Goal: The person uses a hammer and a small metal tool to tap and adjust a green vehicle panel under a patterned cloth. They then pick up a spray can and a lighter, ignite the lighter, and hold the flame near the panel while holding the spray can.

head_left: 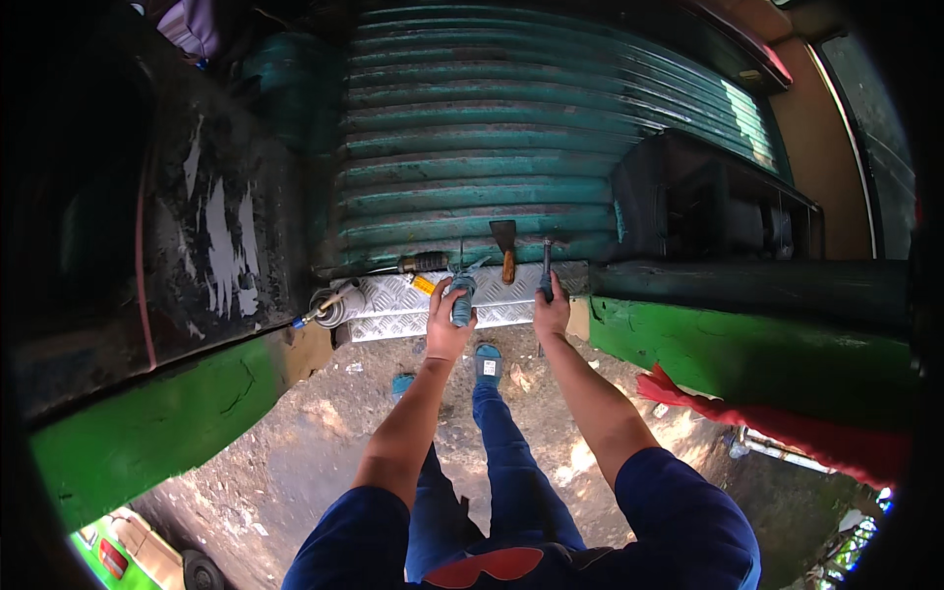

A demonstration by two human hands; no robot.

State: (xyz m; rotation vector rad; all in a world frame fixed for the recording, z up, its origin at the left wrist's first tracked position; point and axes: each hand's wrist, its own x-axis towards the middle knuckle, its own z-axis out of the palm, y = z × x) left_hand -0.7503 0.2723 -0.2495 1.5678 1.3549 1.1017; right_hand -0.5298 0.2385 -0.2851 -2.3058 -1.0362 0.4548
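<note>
On my feed the left hand [444, 323] is wrapped round a grey-blue, roughly cylindrical bundle [462, 305] with loose strands at its top, just left of centre over a silver tread-plate ledge [369, 295]; the right hand [553, 313], toward three o'clock, grasps a slim, dark-handled metal tool [547, 270] pointing to twelve. I judge the bundle fairly light and slightly yielding, best taken round its middle, as the strands could snag. The tool should be stiff, so I'd favour its dark handle. At one o'clock a wooden-handled scraper with a flat dark blade [506, 252] lies between the hands; at ten, a black-handled tool [425, 263]. The ledge's near edge drops toward six; I find the most room at twelve, above the green ribbed floor [472, 138].
</note>
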